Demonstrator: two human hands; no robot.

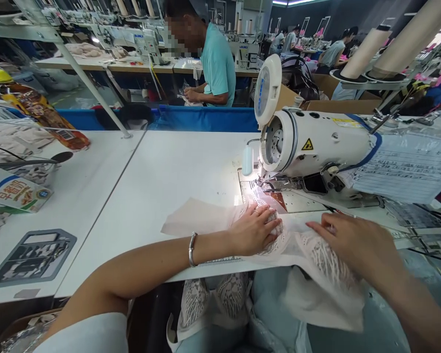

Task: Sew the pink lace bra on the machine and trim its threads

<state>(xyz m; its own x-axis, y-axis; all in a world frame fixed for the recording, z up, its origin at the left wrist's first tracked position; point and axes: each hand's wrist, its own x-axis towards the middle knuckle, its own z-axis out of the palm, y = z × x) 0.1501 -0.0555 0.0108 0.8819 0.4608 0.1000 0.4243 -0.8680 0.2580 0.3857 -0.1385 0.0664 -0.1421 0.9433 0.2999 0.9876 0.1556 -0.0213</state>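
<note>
Now we press our left hand flat and open on the lace fabric lying on the desk before the sewing machine; our right hand rests open on it too

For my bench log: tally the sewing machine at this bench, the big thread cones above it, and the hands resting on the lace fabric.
Sewing machine: 1
Thread cones: 2
Hands on the lace fabric: 2, left hand and right hand
Total: 5
</note>
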